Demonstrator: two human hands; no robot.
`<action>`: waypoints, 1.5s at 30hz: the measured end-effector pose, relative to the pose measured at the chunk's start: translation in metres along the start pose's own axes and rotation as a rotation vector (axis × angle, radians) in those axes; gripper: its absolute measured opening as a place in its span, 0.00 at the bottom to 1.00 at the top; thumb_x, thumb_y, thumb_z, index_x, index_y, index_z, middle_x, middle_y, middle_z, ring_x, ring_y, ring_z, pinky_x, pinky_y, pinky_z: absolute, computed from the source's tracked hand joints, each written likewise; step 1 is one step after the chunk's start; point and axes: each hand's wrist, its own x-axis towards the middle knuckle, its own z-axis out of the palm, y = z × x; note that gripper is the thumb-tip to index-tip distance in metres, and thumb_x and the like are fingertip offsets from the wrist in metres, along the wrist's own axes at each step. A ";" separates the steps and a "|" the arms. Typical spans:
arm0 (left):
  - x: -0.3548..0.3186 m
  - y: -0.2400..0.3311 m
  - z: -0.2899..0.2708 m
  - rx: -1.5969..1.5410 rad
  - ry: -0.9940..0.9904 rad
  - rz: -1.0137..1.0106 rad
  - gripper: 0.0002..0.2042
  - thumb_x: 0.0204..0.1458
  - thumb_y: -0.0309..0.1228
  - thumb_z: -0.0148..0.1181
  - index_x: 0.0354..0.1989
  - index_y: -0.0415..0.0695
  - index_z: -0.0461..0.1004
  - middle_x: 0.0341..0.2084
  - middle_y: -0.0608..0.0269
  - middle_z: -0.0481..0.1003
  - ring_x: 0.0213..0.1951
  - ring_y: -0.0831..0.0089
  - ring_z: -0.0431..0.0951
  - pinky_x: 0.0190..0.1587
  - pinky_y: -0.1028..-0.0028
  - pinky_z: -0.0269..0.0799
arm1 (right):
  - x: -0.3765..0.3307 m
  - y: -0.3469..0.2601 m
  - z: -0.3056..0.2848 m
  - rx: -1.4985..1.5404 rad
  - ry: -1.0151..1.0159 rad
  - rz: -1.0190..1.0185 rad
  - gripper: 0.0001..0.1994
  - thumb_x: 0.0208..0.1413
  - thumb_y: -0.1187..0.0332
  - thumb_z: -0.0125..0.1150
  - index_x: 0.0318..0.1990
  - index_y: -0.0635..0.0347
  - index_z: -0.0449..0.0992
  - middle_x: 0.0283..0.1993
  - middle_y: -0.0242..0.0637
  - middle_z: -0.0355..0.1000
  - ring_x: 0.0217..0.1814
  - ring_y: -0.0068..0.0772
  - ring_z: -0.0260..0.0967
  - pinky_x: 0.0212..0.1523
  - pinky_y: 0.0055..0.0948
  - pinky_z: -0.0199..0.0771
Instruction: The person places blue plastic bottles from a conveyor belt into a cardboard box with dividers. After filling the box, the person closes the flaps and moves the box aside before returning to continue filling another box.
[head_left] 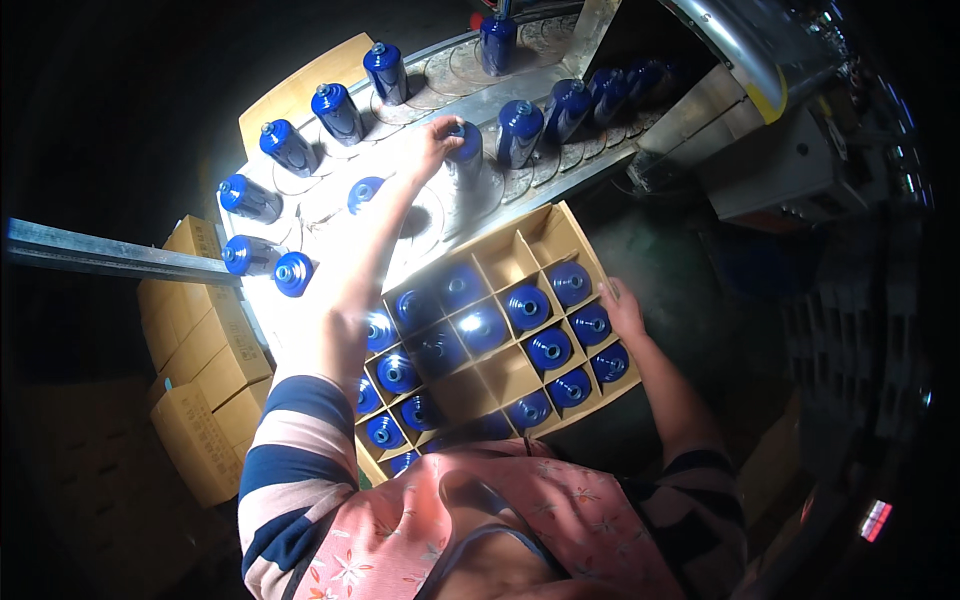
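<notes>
Your left hand (432, 140): stretched out over the round metal worktop (330, 215), grip closed around the top of one upright blue can (464, 150) near the worktop's far edge.

Your right hand (622, 308): resting on the right rim of the cardboard box (560, 232), fingers curled against the edge; holding no can.

Cardboard box: sits just in front of you, below the worktop, split by cardboard dividers into square cells. Most cells hold a blue can standing upright, tops showing. One cell near the middle (510, 372) and the two at the far corner show bare cardboard.

Loose cans on the worktop: several more blue cans stand around its left rim (287, 146), well apart from one another; two lie near the lower left edge (293, 273).

Feed line: a metal conveyor (560, 160) runs along the far side, carrying a row of blue cans (520, 130) toward the worktop.

Stack of flat cardboard cartons (200, 370): to your left, beside the worktop, under a grey metal bar (110, 258).
</notes>
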 end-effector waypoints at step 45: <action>-0.391 -0.057 -0.079 0.243 0.993 -0.415 0.19 0.57 0.32 0.59 0.55 0.35 0.70 0.52 0.52 0.74 0.54 0.67 0.73 0.58 0.69 0.64 | 0.029 -0.194 0.101 -0.036 -0.416 -0.550 0.22 0.54 0.56 0.63 0.56 0.51 0.74 0.44 0.42 0.78 0.43 0.36 0.76 0.45 0.30 0.74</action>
